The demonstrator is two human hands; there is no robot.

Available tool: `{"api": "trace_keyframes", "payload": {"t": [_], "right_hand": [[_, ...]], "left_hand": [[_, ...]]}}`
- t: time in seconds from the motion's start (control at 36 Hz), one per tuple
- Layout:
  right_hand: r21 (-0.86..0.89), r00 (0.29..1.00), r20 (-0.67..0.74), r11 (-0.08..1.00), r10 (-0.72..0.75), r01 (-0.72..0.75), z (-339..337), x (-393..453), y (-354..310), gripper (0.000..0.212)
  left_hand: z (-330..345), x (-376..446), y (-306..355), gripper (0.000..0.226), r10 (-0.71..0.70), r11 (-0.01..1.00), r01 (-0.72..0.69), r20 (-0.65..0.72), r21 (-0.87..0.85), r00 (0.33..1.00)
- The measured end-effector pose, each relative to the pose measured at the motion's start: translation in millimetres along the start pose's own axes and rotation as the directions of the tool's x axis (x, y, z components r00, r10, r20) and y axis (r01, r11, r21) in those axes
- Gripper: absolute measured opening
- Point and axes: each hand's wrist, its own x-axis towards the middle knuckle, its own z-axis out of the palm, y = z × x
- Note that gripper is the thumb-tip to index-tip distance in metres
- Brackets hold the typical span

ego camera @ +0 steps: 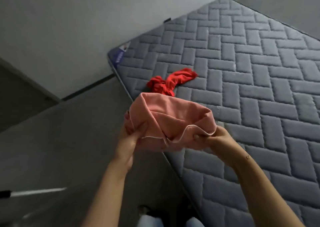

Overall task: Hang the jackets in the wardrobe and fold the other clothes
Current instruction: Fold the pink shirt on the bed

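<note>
Pink garment (170, 122) held in the air over the near edge of the mattress (242, 81), at about 6 o'clock from the red garment (170, 82). Left hand (133, 136) pinching a bunched fold at the 9 o'clock side of the cloth, thumb on top; right hand (210, 135) pinching the white-piped hem at the 3 o'clock side, fingers curled under. Two-point hold along one edge, probably to let the rest of the fabric hang free and open out so seams can be located before folding. Cloth not yet flat: centre slack and doubled over. Red garment lying crumpled on the mattress, apart from both hands, likely waiting its turn. Bare quilted mattress surface at 1 to 3 o'clock, presumably the surface for laying flat. No wardrobe and no jacket in view.
</note>
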Motion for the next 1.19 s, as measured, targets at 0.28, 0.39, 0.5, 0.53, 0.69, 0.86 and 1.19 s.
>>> {"api": "trace_keyframes", "payload": {"t": [0.28, 0.39, 0.5, 0.53, 0.69, 0.86, 1.19], "right_hand": [[-0.046, 0.863, 0.488, 0.983, -0.133, 0.178, 241.7, 3.5, -124.4, 0.042], [0.057, 0.735, 0.651, 0.978, -0.191, 0.203, 364.8, -16.6, -158.7, 0.041], [0.141, 0.595, 0.762, 0.962, -0.255, 0.232, 486.5, -51.0, -178.3, 0.021], [0.162, 0.554, 0.786, 0.956, -0.274, 0.244, 515.9, -61.1, -182.1, 0.020], [0.327, 0.385, 0.805, 0.879, -0.451, 0.346, 674.0, -123.8, -191.5, 0.055], [0.462, 0.179, 0.838, 0.845, -0.515, 0.269, 815.2, -173.2, -207.2, 0.036], [0.536, -0.165, 0.834, 0.844, -0.527, 0.012, 1041.7, -278.3, -242.2, 0.042]], "left_hand": [[-177.7, -143.8, 165.5, 0.031, 0.345, 0.928, -0.372, -0.417, 0.016, 0.841], [-253.9, -216.1, 216.7, 0.021, 0.418, 0.878, -0.479, -0.509, 0.013, 0.752], [-321.0, -289.0, 260.9, 0.019, 0.486, 0.818, -0.570, -0.628, 0.081, 0.608], [-336.0, -306.0, 270.7, 0.019, 0.509, 0.797, -0.592, -0.658, 0.117, 0.555], [-418.8, -398.3, 318.1, 0.035, 0.598, 0.684, -0.658, -0.758, 0.314, 0.260], [-484.2, -466.1, 372.2, 0.035, 0.576, 0.643, -0.624, -0.818, 0.445, 0.010], [-574.1, -580.4, 465.0, 0.029, 0.529, 0.599, -0.447, -0.747, 0.664, -0.402]]}}
